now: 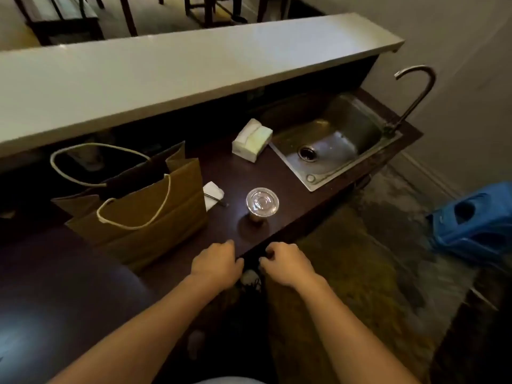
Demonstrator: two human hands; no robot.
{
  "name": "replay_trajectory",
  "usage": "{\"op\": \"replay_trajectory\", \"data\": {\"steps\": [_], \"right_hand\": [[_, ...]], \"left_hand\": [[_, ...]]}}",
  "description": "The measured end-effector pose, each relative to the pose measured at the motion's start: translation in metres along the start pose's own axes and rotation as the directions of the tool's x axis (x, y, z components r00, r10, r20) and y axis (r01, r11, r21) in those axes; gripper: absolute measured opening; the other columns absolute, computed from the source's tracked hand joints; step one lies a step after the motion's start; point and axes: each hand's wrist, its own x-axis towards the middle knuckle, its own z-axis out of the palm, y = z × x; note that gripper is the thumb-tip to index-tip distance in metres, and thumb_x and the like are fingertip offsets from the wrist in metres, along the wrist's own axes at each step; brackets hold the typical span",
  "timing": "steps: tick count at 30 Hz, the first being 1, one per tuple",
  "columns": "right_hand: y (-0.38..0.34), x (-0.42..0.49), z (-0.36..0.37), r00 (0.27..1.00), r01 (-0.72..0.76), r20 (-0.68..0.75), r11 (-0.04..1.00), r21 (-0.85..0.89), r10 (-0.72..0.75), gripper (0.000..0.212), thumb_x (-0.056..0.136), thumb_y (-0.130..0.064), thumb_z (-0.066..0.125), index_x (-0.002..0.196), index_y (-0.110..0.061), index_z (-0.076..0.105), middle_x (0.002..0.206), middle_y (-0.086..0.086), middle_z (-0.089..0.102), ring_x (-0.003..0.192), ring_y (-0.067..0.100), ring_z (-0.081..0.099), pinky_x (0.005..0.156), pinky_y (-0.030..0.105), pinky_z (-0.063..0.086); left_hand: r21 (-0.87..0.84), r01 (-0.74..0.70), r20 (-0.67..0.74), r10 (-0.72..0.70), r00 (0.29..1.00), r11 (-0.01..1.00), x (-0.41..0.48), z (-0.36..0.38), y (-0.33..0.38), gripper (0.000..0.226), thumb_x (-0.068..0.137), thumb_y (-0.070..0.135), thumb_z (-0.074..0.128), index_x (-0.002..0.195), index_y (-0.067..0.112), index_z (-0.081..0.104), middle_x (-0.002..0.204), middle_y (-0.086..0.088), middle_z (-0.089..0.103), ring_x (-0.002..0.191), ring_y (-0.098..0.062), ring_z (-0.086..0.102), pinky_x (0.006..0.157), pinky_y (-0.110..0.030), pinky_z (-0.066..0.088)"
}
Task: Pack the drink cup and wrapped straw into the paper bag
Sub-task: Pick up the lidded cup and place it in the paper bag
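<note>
A brown paper bag (155,217) with white cord handles stands open on the dark counter (249,173), left of centre. To its right, a thin wrapped straw (215,199) lies across a white napkin (214,193). Further right stands a clear drink cup (262,204) with a transparent lid, seen from above. My left hand (216,266) hovers at the counter's front edge, fingers curled and holding nothing. Beside it and just off the edge, my right hand (285,263) is curled the same way, also empty. Both hands are nearer to me than the cup.
A white tissue pack (251,139) lies behind the cup. A steel sink (332,151) with a curved tap (415,92) fills the counter's right end. A raised white ledge (166,79) runs along the back. A blue plastic stool (471,223) sits on the floor at right.
</note>
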Motion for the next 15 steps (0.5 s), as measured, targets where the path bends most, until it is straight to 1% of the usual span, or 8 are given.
{"op": "replay_trajectory", "data": {"steps": [3, 5, 7, 9, 10, 12, 14, 15], "right_hand": [[0.01, 0.014, 0.014, 0.994, -0.044, -0.096, 0.995, 0.086, 0.052, 0.041, 0.083, -0.048, 0.055, 0.118, -0.028, 0.06, 0.103, 0.0, 0.07, 0.096, 0.026, 0.065, 0.072, 0.035, 0.053], [0.015, 0.024, 0.023, 0.984, -0.06, -0.153, 0.974, 0.217, 0.095, 0.044, 0.084, -0.047, 0.056, 0.124, -0.028, 0.057, 0.096, -0.005, 0.068, 0.095, 0.022, 0.064, 0.07, 0.031, 0.049], [0.018, 0.04, 0.029, 0.972, -0.052, -0.192, 0.92, 0.39, 0.136, 0.046, 0.084, -0.043, 0.061, 0.127, -0.026, 0.055, 0.092, -0.01, 0.066, 0.092, 0.017, 0.064, 0.072, 0.03, 0.049], [0.02, 0.057, 0.032, 0.964, -0.027, -0.205, 0.823, 0.567, 0.172, 0.05, 0.085, -0.037, 0.065, 0.13, -0.021, 0.053, 0.095, -0.01, 0.067, 0.086, 0.019, 0.068, 0.076, 0.038, 0.055], [0.02, 0.065, 0.032, 0.962, -0.022, -0.191, 0.752, 0.659, 0.195, 0.051, 0.084, -0.033, 0.067, 0.131, -0.021, 0.051, 0.099, -0.008, 0.067, 0.081, 0.021, 0.07, 0.072, 0.042, 0.058], [0.018, 0.081, 0.029, 0.966, -0.01, -0.146, 0.59, 0.807, 0.216, 0.054, 0.084, -0.024, 0.071, 0.132, -0.025, 0.048, 0.108, -0.005, 0.066, 0.073, 0.02, 0.072, 0.056, 0.036, 0.057], [0.018, 0.096, 0.024, 0.975, -0.002, -0.102, 0.466, 0.885, 0.198, 0.056, 0.082, -0.018, 0.073, 0.13, -0.031, 0.049, 0.118, -0.006, 0.063, 0.08, 0.018, 0.073, 0.052, 0.029, 0.055], [0.018, 0.102, 0.022, 0.98, 0.001, -0.086, 0.428, 0.904, 0.18, 0.057, 0.081, -0.016, 0.074, 0.129, -0.033, 0.049, 0.122, -0.007, 0.061, 0.086, 0.019, 0.072, 0.054, 0.028, 0.056]], "left_hand": [[-0.079, -0.01, -0.04, 0.007, 0.999, 0.997, 0.015, 0.01, 0.001, 0.032, 0.089, 0.046, 0.053, 0.104, 0.017, 0.056, 0.108, -0.01, 0.069, 0.1, -0.035, 0.066, 0.08, -0.043, 0.054], [-0.177, 0.014, -0.051, -0.023, 0.998, 0.984, 0.027, 0.012, 0.004, 0.033, 0.089, 0.044, 0.055, 0.11, 0.019, 0.057, 0.108, -0.007, 0.07, 0.101, -0.032, 0.065, 0.082, -0.043, 0.054], [-0.287, 0.022, -0.06, -0.04, 0.997, 0.958, 0.045, 0.016, 0.008, 0.037, 0.089, 0.042, 0.058, 0.119, 0.02, 0.056, 0.111, -0.005, 0.068, 0.104, -0.029, 0.064, 0.086, -0.042, 0.053], [-0.409, 0.024, -0.083, -0.064, 0.994, 0.912, 0.066, 0.018, 0.013, 0.042, 0.088, 0.036, 0.062, 0.125, 0.019, 0.053, 0.115, -0.006, 0.066, 0.108, -0.027, 0.062, 0.089, -0.04, 0.051], [-0.467, 0.021, -0.095, -0.074, 0.993, 0.884, 0.077, 0.019, 0.015, 0.044, 0.088, 0.032, 0.064, 0.128, 0.018, 0.052, 0.118, -0.007, 0.065, 0.111, -0.027, 0.061, 0.09, -0.037, 0.049], [-0.545, -0.009, -0.132, -0.076, 0.988, 0.839, 0.096, 0.018, 0.02, 0.047, 0.087, 0.023, 0.066, 0.131, 0.016, 0.05, 0.124, -0.01, 0.062, 0.116, -0.027, 0.058, 0.091, -0.033, 0.044], [-0.583, -0.04, -0.145, -0.056, 0.988, 0.812, 0.112, 0.016, 0.021, 0.05, 0.085, 0.016, 0.067, 0.132, 0.018, 0.049, 0.127, -0.011, 0.061, 0.118, -0.028, 0.058, 0.094, -0.034, 0.045], [-0.608, -0.042, -0.126, -0.044, 0.991, 0.793, 0.118, 0.016, 0.022, 0.05, 0.085, 0.015, 0.067, 0.132, 0.021, 0.05, 0.126, -0.01, 0.062, 0.115, -0.03, 0.06, 0.095, -0.039, 0.048]]}}
